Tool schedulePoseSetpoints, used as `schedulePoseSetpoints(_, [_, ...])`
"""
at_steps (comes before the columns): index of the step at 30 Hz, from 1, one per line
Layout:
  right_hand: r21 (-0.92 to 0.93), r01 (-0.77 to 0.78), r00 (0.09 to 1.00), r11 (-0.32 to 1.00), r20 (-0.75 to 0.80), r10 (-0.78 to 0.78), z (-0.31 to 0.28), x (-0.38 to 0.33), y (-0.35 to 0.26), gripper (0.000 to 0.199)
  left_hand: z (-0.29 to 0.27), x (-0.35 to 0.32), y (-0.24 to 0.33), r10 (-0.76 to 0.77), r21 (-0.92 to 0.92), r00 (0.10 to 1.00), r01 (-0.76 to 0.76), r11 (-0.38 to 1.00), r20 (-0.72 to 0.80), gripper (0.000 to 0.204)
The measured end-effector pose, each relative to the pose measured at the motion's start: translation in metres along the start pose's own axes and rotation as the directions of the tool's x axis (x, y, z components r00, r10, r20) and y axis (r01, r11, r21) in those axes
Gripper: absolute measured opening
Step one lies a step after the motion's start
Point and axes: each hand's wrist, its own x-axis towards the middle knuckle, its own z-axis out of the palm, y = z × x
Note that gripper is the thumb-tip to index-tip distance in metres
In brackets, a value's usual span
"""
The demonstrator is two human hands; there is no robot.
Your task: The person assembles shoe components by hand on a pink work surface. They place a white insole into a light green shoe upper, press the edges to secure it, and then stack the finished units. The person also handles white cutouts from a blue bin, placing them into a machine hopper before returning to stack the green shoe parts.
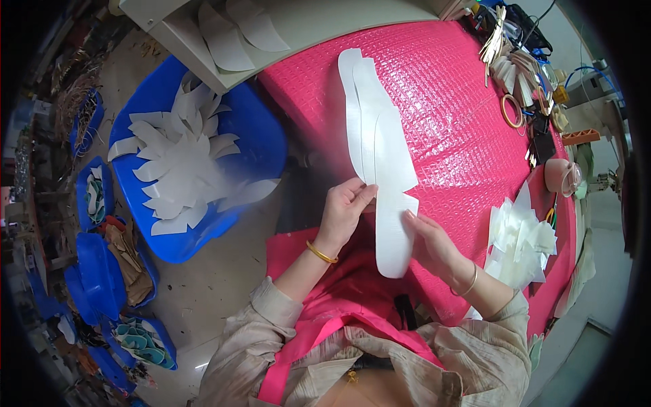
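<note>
Several long white cut-out pieces (pixel 371 129) lie overlapped in a row on the pink quilted table cover (pixel 461 122). My left hand (pixel 342 210) pinches the left edge of the nearest white piece (pixel 393 230) at the table's front edge. My right hand (pixel 434 244) rests on the right edge of that same piece, fingers spread flat on it. A gold bangle shows on each wrist.
A big blue tub (pixel 261 146) full of white cut pieces stands on the floor at the left, with smaller blue bins (pixel 102 271) beyond it. A pile of white scraps (pixel 519 241) lies at the right. Tools, rings and a pink cup (pixel 559 175) crowd the far right edge.
</note>
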Motion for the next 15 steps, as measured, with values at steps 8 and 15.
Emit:
schedulePoseSetpoints(8, [0.020,0.115,0.965,0.993,-0.238,-0.107,0.029,-0.038,-0.042,0.028,-0.030,0.007,-0.029,0.184,0.361,0.983,-0.174,0.916,0.009,0.021])
schedulePoseSetpoints(15, [-0.390,0.303,0.860,0.869,-0.280,-0.426,0.018,-0.062,-0.120,0.022,-0.044,-0.046,0.010,-0.110,0.194,0.994,0.110,0.975,-0.014,0.015])
